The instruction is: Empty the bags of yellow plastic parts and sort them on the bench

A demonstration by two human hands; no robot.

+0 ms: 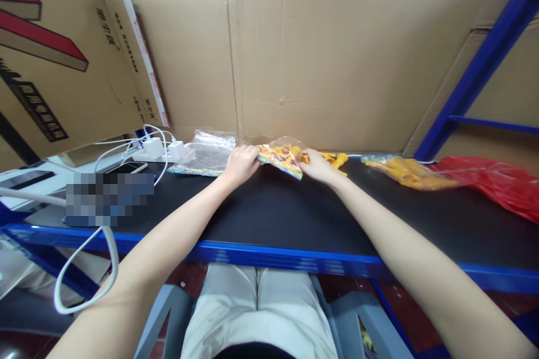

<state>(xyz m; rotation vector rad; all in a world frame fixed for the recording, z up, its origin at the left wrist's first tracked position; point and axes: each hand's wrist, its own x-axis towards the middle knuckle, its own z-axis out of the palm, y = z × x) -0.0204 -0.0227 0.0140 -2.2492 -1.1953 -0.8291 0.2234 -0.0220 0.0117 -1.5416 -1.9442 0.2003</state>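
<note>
A clear plastic bag with a colourful printed strip and orange-yellow pieces in it lies near the back of the black tabletop. My left hand is closed on the bag's left end, fingertips partly hidden. At its right end, my right hand is closed, its fingers against the bag and partly out of sight. Loose orange-yellow pieces, smooth and rounded, lie just beyond my right hand; their kind is unclear. Left of my left hand, flat clear bags with the same colourful strip lie on the table.
Another filled bag and a red plastic bag lie at the right. White chargers, cables and a phone are on the left. A cardboard wall stands behind; a blue rail edges the table in front.
</note>
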